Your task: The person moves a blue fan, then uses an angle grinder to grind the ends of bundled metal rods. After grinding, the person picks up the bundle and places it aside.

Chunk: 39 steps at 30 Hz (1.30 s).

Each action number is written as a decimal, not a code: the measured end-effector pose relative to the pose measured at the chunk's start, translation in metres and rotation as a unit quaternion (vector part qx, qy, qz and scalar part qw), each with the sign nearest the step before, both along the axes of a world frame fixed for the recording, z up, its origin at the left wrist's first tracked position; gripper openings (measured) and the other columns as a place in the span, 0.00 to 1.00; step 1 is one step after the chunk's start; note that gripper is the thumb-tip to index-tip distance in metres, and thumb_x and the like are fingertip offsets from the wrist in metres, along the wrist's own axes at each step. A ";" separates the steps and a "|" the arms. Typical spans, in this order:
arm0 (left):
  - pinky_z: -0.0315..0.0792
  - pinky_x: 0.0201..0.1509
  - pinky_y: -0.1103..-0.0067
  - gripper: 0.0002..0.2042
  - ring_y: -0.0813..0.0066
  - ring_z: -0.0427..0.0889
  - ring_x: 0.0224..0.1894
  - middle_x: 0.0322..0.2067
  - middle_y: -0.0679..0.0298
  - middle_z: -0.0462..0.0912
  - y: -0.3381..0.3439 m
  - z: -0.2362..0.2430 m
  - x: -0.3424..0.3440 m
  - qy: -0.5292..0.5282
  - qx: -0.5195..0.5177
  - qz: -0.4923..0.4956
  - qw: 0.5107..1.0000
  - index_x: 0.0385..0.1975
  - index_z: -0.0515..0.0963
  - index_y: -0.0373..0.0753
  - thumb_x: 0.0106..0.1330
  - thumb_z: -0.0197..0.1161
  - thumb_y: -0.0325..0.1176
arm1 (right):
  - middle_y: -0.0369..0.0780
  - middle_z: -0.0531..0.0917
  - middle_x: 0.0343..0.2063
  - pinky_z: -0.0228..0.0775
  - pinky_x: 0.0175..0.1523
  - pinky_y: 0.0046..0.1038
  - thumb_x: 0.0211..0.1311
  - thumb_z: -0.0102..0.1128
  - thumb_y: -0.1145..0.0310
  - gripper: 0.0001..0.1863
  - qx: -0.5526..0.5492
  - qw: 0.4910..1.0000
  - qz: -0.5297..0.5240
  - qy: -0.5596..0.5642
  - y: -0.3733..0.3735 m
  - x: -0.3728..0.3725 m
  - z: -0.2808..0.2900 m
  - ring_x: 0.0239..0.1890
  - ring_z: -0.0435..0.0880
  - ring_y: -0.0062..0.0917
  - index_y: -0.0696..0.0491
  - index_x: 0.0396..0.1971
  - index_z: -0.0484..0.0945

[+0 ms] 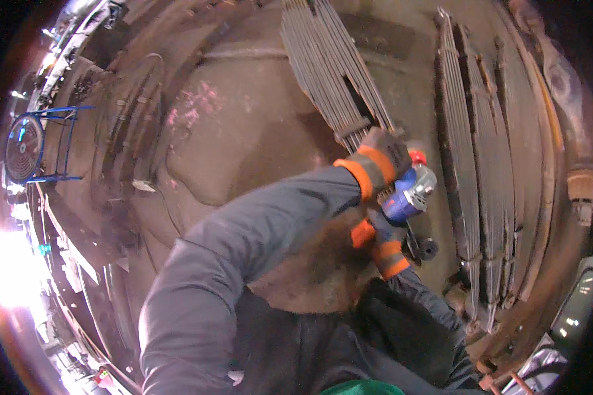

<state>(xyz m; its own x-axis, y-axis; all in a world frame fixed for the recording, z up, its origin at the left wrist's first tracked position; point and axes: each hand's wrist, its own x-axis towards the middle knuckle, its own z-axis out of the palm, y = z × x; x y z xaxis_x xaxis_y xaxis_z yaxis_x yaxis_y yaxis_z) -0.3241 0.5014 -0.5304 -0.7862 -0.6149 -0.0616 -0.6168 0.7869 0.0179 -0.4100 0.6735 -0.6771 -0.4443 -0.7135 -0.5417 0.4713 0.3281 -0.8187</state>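
Observation:
A blue angle grinder (402,205) with a grey metal head is held in front of me, right of centre. My right hand (383,229), in a grey and orange glove, is closed around its body. My left hand (387,153), in a dark glove with an orange cuff, is curled at the grinder's front end, beside a red part (417,157). Its fingertips are mostly hidden. Just beyond the left hand lies the near end of a stack of long steel leaf springs (329,72), with a clamp band (353,127) across it.
More leaf spring packs (458,145) lie lengthwise on the right. At the far right is a rusty beam-like part (581,178). A round fan on a blue frame (25,148) stands at the left. Curved dark metal bars (128,125) lie on the dirty floor (244,125).

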 end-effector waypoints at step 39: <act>0.74 0.58 0.68 0.40 0.61 0.78 0.54 0.56 0.56 0.72 0.149 -0.105 0.313 0.686 0.430 0.100 0.579 0.70 0.58 0.41 0.58 0.71 0.41 | 0.36 0.81 0.29 0.77 0.43 0.31 0.59 0.66 0.66 0.10 0.196 0.944 0.253 -0.075 -0.083 0.230 0.134 0.33 0.82 0.24 0.52 0.37 0.79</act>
